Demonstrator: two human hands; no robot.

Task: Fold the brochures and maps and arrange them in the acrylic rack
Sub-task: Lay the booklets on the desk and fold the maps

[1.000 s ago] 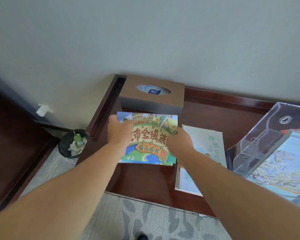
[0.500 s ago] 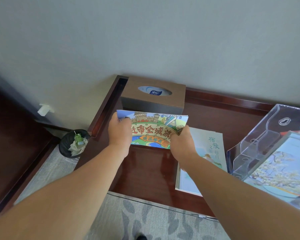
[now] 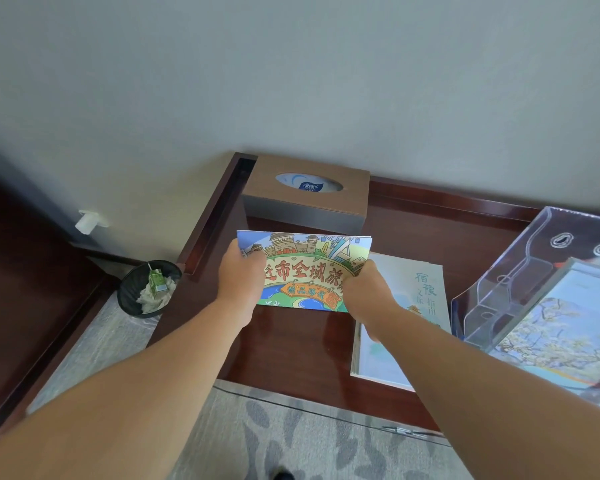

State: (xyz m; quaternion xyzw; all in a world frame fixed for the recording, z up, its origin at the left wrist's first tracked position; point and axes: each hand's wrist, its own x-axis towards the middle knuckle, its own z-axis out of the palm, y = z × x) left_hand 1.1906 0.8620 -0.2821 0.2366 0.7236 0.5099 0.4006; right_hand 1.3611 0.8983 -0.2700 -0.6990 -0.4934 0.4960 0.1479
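A colourful cartoon map [image 3: 305, 268] with red characters is held upright above the dark wooden desk [image 3: 291, 348], its lower edge close to the surface. My left hand [image 3: 239, 278] grips its left side and my right hand [image 3: 364, 296] grips its lower right corner. A pale brochure [image 3: 413, 306] with green characters lies flat on the desk just right of my right hand. The clear acrylic rack [image 3: 520, 271] lies tilted at the right edge, with a blossom-picture brochure [image 3: 565, 334] lying on it.
A brown tissue box [image 3: 305, 195] stands against the wall right behind the map. A black waste bin [image 3: 146, 289] with rubbish sits on the floor left of the desk. Grey patterned carpet [image 3: 291, 441] lies below the desk's front edge.
The map was folded to about half its height and raised from lying tilted to standing upright, shifting slightly toward the tissue box. Both hands kept their grip.
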